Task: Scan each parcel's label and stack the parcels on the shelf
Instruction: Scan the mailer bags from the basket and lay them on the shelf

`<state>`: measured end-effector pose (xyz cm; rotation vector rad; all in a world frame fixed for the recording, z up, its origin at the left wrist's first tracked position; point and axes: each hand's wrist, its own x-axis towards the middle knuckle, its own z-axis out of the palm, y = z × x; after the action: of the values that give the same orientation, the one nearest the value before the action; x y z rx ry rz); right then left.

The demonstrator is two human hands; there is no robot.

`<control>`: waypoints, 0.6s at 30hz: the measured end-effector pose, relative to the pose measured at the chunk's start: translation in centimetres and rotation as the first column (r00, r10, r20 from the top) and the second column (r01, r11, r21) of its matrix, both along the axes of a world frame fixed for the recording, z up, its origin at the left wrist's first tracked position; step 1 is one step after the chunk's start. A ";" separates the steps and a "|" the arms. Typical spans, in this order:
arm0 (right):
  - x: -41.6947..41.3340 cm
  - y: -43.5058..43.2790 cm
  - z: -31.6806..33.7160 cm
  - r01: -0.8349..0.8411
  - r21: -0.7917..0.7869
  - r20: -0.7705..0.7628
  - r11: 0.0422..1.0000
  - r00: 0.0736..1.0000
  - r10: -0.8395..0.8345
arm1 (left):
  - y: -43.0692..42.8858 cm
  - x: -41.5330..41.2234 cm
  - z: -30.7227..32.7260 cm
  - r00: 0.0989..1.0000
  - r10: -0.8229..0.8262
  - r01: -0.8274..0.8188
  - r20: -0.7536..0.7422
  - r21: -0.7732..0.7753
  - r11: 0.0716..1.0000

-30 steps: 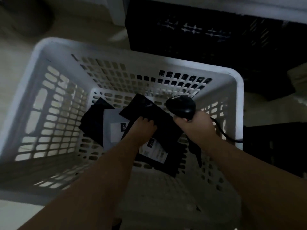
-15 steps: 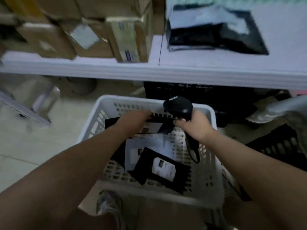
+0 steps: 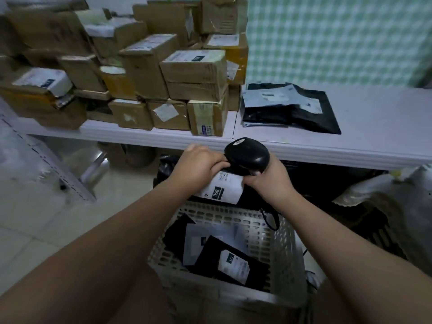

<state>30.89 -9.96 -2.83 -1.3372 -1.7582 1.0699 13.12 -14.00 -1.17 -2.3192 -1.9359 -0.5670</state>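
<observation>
Head view: left hand [image 3: 198, 167] gripped the black parcel [image 3: 221, 189] mid-frame over the basket [image 3: 287, 242], label up; right hand [image 3: 268, 181] clutched the scanner [image 3: 246, 154] against its far edge, shelf [image 3: 350, 146] just beyond.

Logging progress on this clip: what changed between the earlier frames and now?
The left hand, which gripped a black parcel down in the white basket, has lifted it above the basket's far rim, label up, just short of the shelf. The right hand rose alongside, still holding the scanner next to it. The other parcels stayed in the basket.
</observation>
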 end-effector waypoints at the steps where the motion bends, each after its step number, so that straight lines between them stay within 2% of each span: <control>1: -0.3 -0.1 0.0 0.043 -0.020 -0.037 0.999 0.998 -0.044 | 0.1 0.2 0.1 0.998 0.055 -0.052 -0.039 0.069 0.996; 2: -0.5 -0.1 0.0 0.088 -0.039 -0.080 0.995 0.993 -0.091 | 0.2 0.4 0.2 0.993 0.115 -0.111 -0.020 0.154 0.982; 4: -0.4 0.0 0.1 0.187 -0.085 -0.167 0.979 0.966 -0.199 | 0.2 0.6 0.8 0.965 0.228 -0.257 0.130 0.294 0.921; 6: 0.2 0.4 0.1 0.266 -0.186 -0.303 0.946 0.900 -0.313 | 0.1 0.3 1.3 0.870 0.341 -0.438 0.356 0.244 0.865; 7: 0.4 0.6 0.1 0.275 -0.252 -0.390 0.928 0.849 -0.358 | 0.2 0.1 1.3 0.778 0.379 -0.499 0.501 0.128 0.857; 8: 0.6 0.8 0.2 0.265 -0.304 -0.465 0.915 0.797 -0.385 | 0.3 0.0 1.3 0.647 0.388 -0.489 0.656 -0.033 0.872; 9: 0.6 0.9 0.3 0.243 -0.329 -0.518 0.912 0.761 -0.390 | 0.4 -0.2 1.1 0.491 0.355 -0.374 0.795 -0.176 0.911; 10: 0.6 1.0 0.5 0.216 -0.331 -0.552 0.919 0.745 -0.374 | 0.4 -0.3 0.8 0.337 0.309 -0.185 0.889 -0.259 0.948; 11: 0.5 0.9 0.7 0.190 -0.317 -0.570 0.929 0.745 -0.347 | 0.4 -0.4 0.5 0.248 0.285 -0.012 0.926 -0.291 0.957; 12: 0.4 0.9 0.7 0.171 -0.308 -0.570 0.936 0.754 -0.326 | 0.5 -0.4 0.2 0.216 0.272 0.078 0.938 -0.294 0.953; 13: 0.2 0.9 0.8 0.157 -0.305 -0.568 0.939 0.762 -0.312 | 0.5 -0.5 0.1 0.195 0.257 0.098 0.947 -0.279 0.955; 16: 0.0 0.9 0.8 0.201 -0.239 -0.526 0.950 0.795 -0.301 | 0.9 -1.0 -0.1 0.131 0.234 0.001 0.963 -0.236 0.972; 18: 0.1 0.9 1.1 0.261 -0.083 -0.413 0.962 0.869 -0.272 | 0.9 -1.3 -0.1 0.139 0.253 -0.067 0.957 -0.246 0.967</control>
<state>30.98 -9.09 -1.75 -1.2091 -1.2072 1.1236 11.77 -13.11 -1.30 -1.6826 -2.5902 -2.5428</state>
